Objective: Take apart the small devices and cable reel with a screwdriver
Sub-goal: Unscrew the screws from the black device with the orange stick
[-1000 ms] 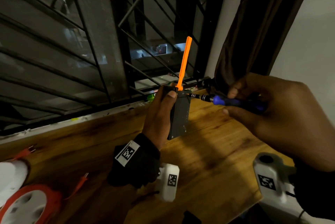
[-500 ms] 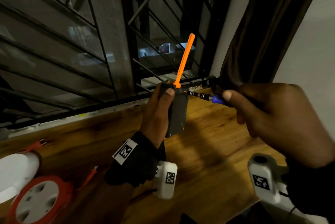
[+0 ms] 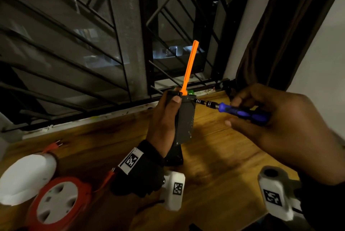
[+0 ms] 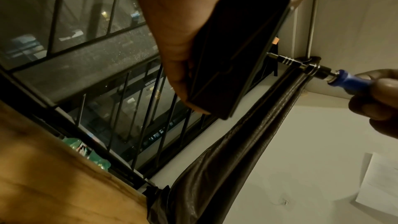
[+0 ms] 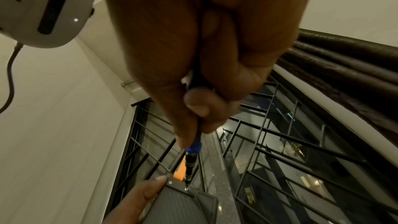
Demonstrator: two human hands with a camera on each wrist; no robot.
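My left hand (image 3: 166, 118) holds a small black box device (image 3: 184, 120) upright above the wooden table, thumb near its top; an orange antenna (image 3: 190, 66) sticks up from it. My right hand (image 3: 276, 118) grips a blue-handled screwdriver (image 3: 242, 112), whose tip sits on a screw at the device's upper corner. In the left wrist view the device (image 4: 232, 54) fills the palm and the screwdriver (image 4: 312, 69) comes in from the right. The right wrist view shows the bit (image 5: 189, 168) on a screw of the ribbed device (image 5: 178, 205). An orange and white cable reel (image 3: 56, 202) lies at the lower left.
A white oval device (image 3: 26, 176) lies beside the reel, with orange plugs (image 3: 54, 146) near it. The wooden table (image 3: 214, 184) ends at a barred window (image 3: 112, 44). A dark curtain (image 3: 280, 34) hangs at the right; a green bottle (image 4: 86, 151) lies on the sill.
The view has shifted slightly. My right hand has drawn back along the screwdriver, so more blue handle shows, and its fingers have re-gripped. The left hand keeps the device upright.
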